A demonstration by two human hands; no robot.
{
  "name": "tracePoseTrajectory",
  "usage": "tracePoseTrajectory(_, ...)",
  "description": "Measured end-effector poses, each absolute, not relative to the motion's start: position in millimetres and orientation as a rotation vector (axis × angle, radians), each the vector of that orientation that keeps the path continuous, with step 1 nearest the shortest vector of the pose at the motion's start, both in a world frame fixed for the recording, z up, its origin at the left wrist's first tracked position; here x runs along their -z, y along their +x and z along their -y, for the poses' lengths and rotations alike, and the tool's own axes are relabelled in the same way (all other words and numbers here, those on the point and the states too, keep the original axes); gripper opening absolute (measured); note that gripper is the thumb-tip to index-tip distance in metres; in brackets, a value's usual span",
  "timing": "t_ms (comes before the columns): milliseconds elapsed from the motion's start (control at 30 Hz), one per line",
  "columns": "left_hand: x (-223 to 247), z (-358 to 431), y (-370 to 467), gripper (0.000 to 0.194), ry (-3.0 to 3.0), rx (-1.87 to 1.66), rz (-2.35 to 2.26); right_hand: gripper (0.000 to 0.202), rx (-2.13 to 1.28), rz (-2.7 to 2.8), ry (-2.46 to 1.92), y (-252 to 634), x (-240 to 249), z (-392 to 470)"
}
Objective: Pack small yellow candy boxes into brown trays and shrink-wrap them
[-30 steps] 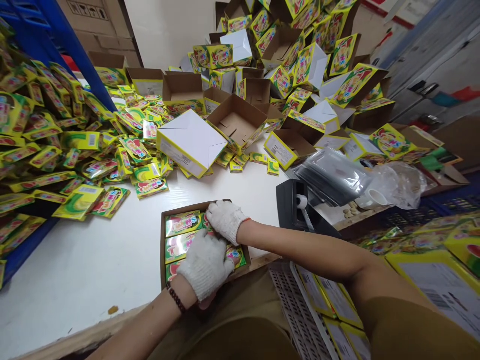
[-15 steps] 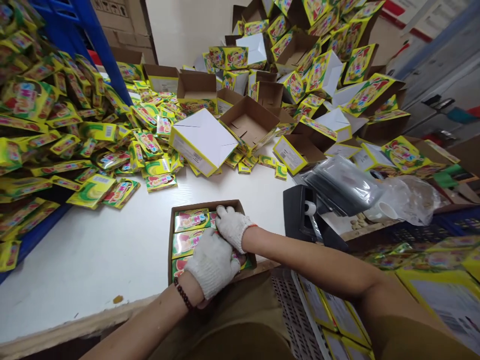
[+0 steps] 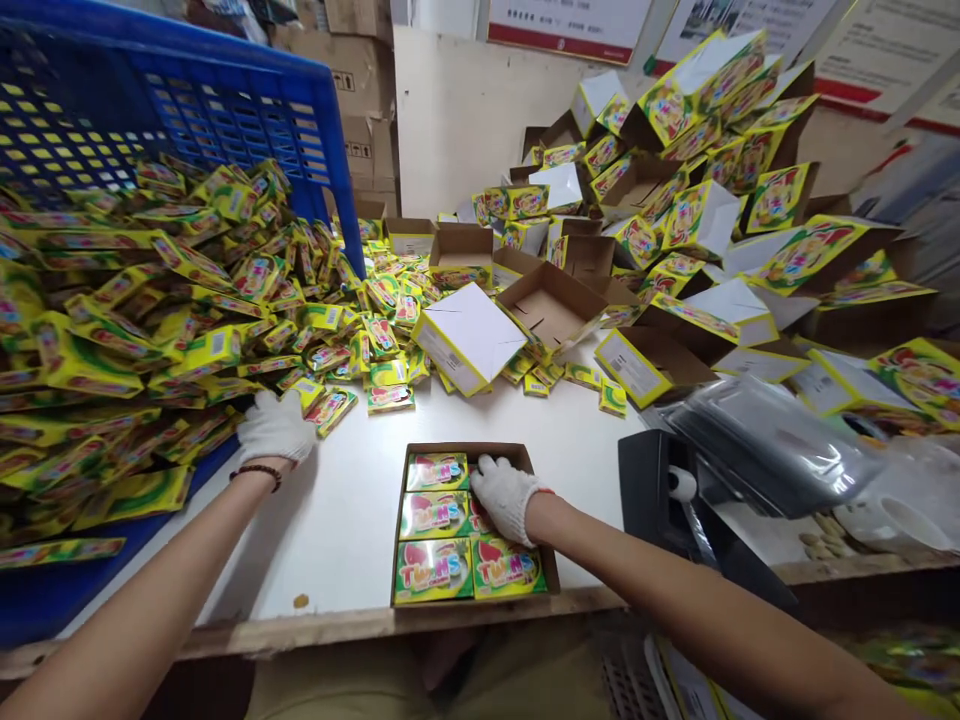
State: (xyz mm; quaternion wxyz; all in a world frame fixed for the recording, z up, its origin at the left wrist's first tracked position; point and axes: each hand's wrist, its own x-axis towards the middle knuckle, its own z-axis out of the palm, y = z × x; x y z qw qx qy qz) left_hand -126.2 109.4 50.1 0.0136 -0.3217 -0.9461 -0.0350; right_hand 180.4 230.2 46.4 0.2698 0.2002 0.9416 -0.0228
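An open carton (image 3: 400,530) stands near the table's front edge, with several green and yellow "Twins" packs (image 3: 435,568) laid flat in it. My right hand (image 3: 504,498), in a white knit glove, rests in the carton's right side on the packs; its fingertips are bent down and what they may hold is hidden. At the edge of the large heap of packs (image 3: 217,350) is my left hand (image 3: 276,428), gloved too, beside a loose pack (image 3: 330,410). Its fingers are partly hidden, so its grip is unclear.
A blue crate (image 3: 247,90) holds the heap at the left. Empty cartons (image 3: 551,300) pile up at the back and right. A black tape dispenser (image 3: 652,500) stands right of the carton, beside clear plastic bags (image 3: 780,440).
My left hand has left the carton and moved left to the heap. My right hand stays in the carton. The camera view has shifted, showing more of the blue crate.
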Motion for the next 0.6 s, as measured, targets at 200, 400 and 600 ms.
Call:
tracePoseTrajectory(200, -30, -96, -138, 0.041, -1.039, 0.194, 2.99, 0.043, 0.296, -2.515, 0.453, 181, -77, -238)
tracePoseTrajectory(400, -47, -103, -127, 0.04, -1.066, 0.376, 3.015, 0.028, 0.269, -2.632, 0.441, 180, -113, -241)
tracePoseTrajectory(600, -58, -132, -90, 0.048, -1.259, 0.522, 2.921, 0.031, 0.164, -3.106, 0.497, 168, -145, -244)
